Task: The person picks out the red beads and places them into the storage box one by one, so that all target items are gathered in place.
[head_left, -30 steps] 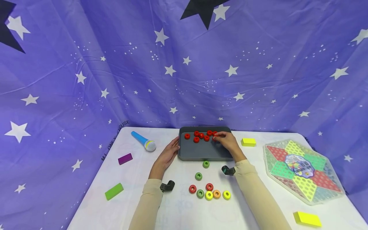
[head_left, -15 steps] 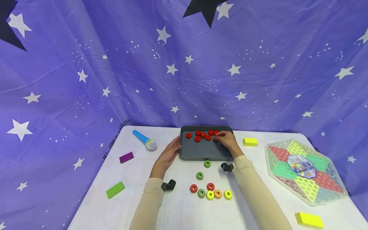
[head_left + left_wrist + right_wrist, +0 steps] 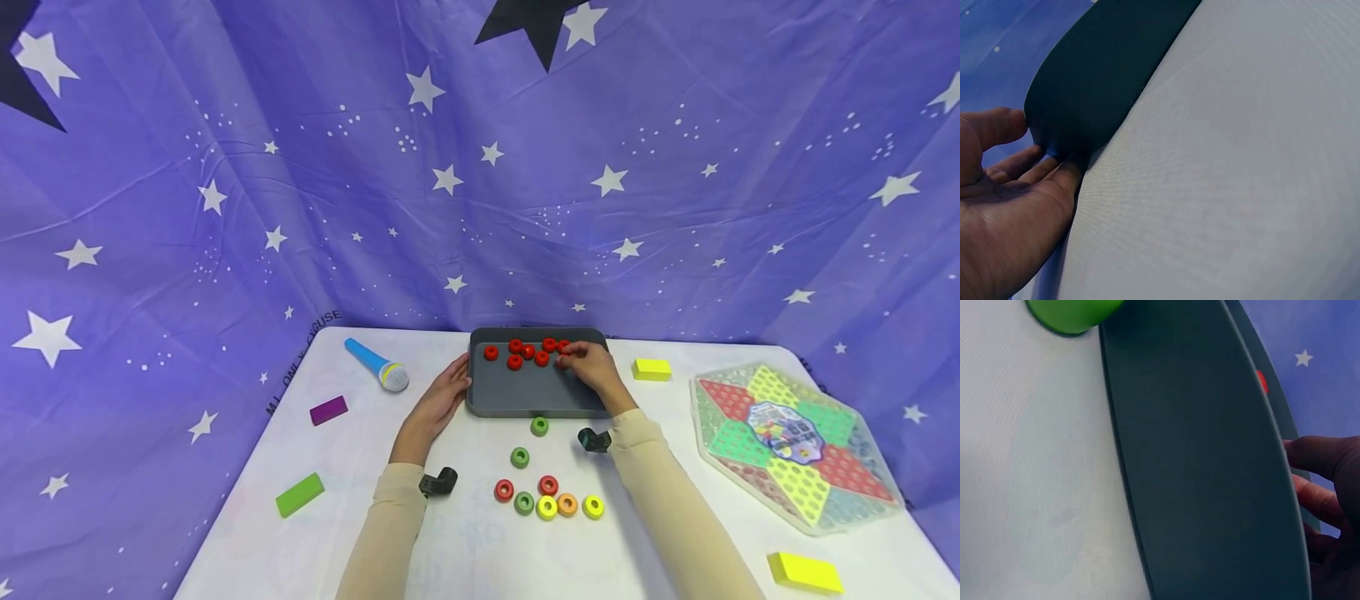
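Observation:
My left hand (image 3: 438, 402) rests with its fingers extended against the left side of a dark grey rectangular tray (image 3: 517, 402). In the left wrist view, the thumb and fingers (image 3: 1054, 178) touch the tray's outer wall. My right hand (image 3: 597, 377) reaches over the tray's right side and pinches a small red ring (image 3: 559, 363) low inside it; the fingertips partly cover that ring. Several other red rings (image 3: 514, 362) lie beside it toward the back of the tray. The right wrist view hides the fingertips behind the tray's wall (image 3: 1197, 462).
Loose rings in green (image 3: 520, 457), red (image 3: 504, 490), yellow (image 3: 547, 507) and orange (image 3: 567, 504) lie in front of the tray. A toy microphone (image 3: 375, 363), purple block (image 3: 328, 410) and green block (image 3: 300, 496) are left. Yellow blocks (image 3: 651, 370) and a star-patterned game board (image 3: 795, 450) are right.
The camera view shifts slightly. Both hands keep nearly the same places, the left at the tray's side and the right at the red ring.

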A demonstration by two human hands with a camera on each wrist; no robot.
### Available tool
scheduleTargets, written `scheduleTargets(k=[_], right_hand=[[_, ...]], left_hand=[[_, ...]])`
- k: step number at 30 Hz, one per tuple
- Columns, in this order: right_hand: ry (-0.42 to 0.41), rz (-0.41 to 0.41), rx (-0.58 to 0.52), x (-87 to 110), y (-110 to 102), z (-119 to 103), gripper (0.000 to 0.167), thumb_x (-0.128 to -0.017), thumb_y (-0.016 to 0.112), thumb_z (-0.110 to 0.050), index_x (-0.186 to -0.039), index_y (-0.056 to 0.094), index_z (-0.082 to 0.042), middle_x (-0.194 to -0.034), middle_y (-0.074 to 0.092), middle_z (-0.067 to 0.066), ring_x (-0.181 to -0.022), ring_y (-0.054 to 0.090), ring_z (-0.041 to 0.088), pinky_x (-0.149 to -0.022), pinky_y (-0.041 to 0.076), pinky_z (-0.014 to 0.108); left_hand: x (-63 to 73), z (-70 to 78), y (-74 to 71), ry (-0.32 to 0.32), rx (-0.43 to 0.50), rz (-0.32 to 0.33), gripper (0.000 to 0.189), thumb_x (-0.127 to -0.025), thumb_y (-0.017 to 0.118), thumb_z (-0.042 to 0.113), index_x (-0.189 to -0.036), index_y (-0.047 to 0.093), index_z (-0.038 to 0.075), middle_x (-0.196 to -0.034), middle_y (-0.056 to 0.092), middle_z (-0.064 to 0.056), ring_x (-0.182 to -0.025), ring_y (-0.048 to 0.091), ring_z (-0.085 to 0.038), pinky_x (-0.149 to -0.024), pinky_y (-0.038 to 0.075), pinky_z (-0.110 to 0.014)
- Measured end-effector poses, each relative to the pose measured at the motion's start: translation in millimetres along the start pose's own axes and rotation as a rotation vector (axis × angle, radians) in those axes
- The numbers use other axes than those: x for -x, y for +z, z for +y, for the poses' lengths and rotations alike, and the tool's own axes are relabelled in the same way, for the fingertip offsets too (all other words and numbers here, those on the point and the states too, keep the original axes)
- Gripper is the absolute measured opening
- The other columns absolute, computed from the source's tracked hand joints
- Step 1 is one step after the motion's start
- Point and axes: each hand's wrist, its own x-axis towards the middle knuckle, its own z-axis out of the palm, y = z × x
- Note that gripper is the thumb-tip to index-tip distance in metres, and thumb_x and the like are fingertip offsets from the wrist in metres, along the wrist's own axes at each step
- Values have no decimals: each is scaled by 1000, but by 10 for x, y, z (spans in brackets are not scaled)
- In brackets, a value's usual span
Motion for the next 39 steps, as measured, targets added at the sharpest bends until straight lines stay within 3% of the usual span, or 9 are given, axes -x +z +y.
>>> scheduleTargets(k=[9, 16, 26, 39], right_hand=[[-54, 27, 27, 108, -35, 14, 36, -88, 68, -22, -117, 65, -2, -112, 68, 17, -101, 64, 29, -79, 53, 33], [-120, 9, -24, 371, -163, 16, 42, -90, 67, -28, -127, 61, -9, -121, 64, 14, -109, 62, 29, -87, 53, 42], [-147, 5, -87, 797, -277, -65, 40, -90, 67, -31, -125, 62, -12, -124, 63, 13, -107, 61, 24, -81, 50, 31], [-205, -93, -132, 1373, -31, 44, 29, -87, 72, -18, -115, 68, -11, -109, 68, 10, -93, 63, 13, -72, 53, 23]], left_hand=[[9, 4, -5, -2, 4, -11, 60, -98, 37, -5, -154, 18, 6, -161, 14, -10, -149, 12, -21, -121, 13, -38], [-5, 9, 14, -6, -13, 12, 59, -98, 38, -4, -154, 21, 8, -161, 17, -9, -148, 14, -21, -120, 14, -39], [4, 27, 23, -11, -3, 12, 58, -98, 37, -4, -154, 21, 7, -161, 16, -10, -148, 13, -21, -121, 13, -39], [4, 34, 23, -7, -12, 16, 58, -99, 37, -4, -154, 21, 7, -161, 17, -10, -148, 14, -21, -120, 14, -38]])
